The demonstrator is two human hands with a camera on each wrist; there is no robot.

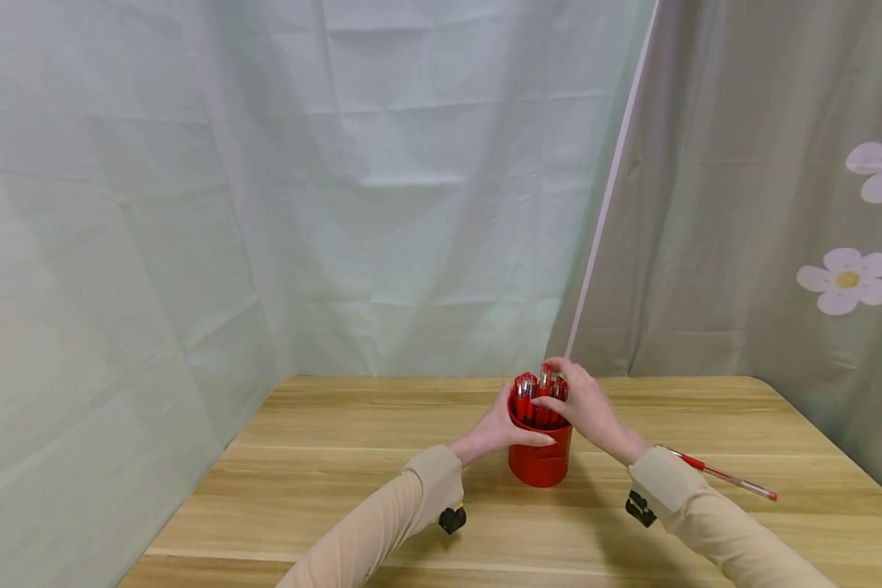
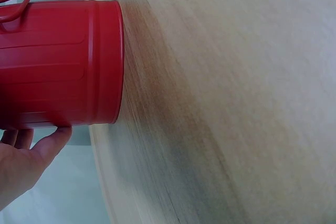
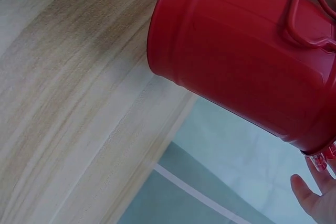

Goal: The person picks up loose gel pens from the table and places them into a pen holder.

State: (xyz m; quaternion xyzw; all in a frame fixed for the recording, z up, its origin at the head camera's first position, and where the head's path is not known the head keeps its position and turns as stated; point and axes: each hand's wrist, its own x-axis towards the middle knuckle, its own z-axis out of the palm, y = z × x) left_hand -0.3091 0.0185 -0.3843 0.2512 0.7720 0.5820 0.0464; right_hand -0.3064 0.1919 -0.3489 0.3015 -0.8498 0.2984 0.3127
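A red metal bucket (image 1: 539, 464) with a small wire handle (image 2: 20, 6) stands on the table, filled with several red pens (image 1: 525, 398). My left hand (image 1: 496, 426) grips the bucket's left side near the rim, its thumb across the front and its other fingers mostly hidden behind. Over the bucket's mouth, my right hand (image 1: 585, 408) holds one pen (image 1: 545, 376) that stands higher than the others, thumb and fingers around its upper part. In the right wrist view, the bucket hides most of the pens; only a few clear red ends (image 3: 318, 161) show past the rim.
A single red pen (image 1: 728, 476) lies on the wooden table (image 1: 323, 482) beyond my right sleeve. Pale curtains (image 1: 426, 204) hang behind the table, with white flowers (image 1: 847, 280) printed on the right.
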